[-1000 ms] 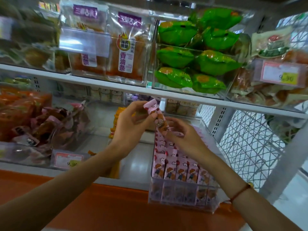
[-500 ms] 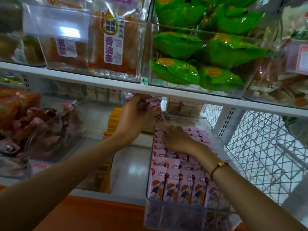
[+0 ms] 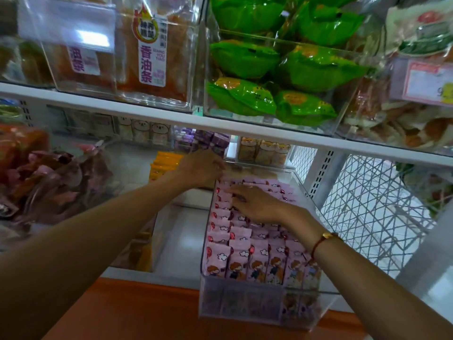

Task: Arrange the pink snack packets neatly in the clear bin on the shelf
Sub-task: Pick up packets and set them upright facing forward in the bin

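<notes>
Center frame, the right hand (image 3: 257, 204) lies spread, flat on pink snack packets (image 3: 247, 256) filling the clear bin (image 3: 245, 303); the left hand (image 3: 202, 169) reaches the bin's far end, grip unclear.

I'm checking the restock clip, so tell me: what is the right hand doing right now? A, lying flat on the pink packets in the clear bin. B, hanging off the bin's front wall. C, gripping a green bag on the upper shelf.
A: the right hand lies with fingers spread on top of the pink packets inside the clear bin.
</notes>
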Available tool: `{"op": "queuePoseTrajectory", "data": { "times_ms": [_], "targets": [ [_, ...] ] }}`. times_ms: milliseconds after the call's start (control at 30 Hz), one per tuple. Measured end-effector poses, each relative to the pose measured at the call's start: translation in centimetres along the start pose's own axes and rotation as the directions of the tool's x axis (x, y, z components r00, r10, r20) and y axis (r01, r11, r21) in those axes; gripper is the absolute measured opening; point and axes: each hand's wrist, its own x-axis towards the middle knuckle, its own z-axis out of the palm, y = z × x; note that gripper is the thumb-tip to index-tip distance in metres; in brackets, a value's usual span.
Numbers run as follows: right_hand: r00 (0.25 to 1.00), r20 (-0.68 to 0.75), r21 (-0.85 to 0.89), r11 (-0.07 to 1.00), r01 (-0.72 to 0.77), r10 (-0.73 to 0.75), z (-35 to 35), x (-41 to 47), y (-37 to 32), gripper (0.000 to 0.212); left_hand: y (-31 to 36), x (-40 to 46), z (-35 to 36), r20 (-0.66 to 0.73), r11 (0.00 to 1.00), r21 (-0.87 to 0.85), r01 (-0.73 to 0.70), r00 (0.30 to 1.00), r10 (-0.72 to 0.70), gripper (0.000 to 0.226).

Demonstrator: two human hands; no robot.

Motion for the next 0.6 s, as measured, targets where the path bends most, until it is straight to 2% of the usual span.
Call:
{"op": "queuePoseTrajectory", "data": {
  "times_ms": [100, 167, 200, 333, 433, 500, 600],
  "targets": [
    [0.984, -0.18, 0.054, 0.999, 0.002, 0.008, -0.2, 0.7, 0.5, 0.041, 0.1, -2.8, 0.0, -0.192, 0.983, -0.182, 0.016, 0.98, -0.051, 0.024],
    [0.966, -0.258, 0.033, 0.999, -0.008, 0.016, 0.1, 1.7, 0.9, 0.043, 0.2, -5.7, 0.4, -0.248, 0.938, -0.347, -0.013, 0.966, -0.078, 0.02],
    [0.97, -0.242, 0.027, 0.999, -0.017, 0.023, 0.4, 2.3, 1.0, 0.044, 0.3, -7.3, 0.7, -0.238, 0.913, -0.408, -0.016, 0.967, -0.089, 0.02],
    [0.991, -0.025, -0.091, 0.987, -0.131, 0.129, 0.7, 4.3, 1.3, 0.048, 0.7, -12.0, 1.5, -0.072, 0.831, -0.556, 0.032, 0.994, -0.086, 0.032],
    [0.985, 0.013, -0.1, 0.981, -0.167, 0.169, 0.3, 5.1, 0.7, 0.05, 1.1, -14.0, 1.9, -0.071, 0.785, -0.618, 0.039, 0.992, -0.105, 0.036],
    [0.985, -0.065, -0.074, 0.984, -0.164, 0.16, 0.2, 5.4, -0.1, 0.043, 1.1, -15.0, 2.1, -0.102, 0.785, -0.619, 0.034, 0.987, -0.123, 0.037],
    [0.933, -0.319, 0.123, 0.984, -0.131, 0.164, 0.4, 5.7, -1.0, 0.023, 1.1, -15.8, 2.4, -0.108, 0.767, -0.641, 0.03, 0.986, -0.128, 0.036]
  ]
}}
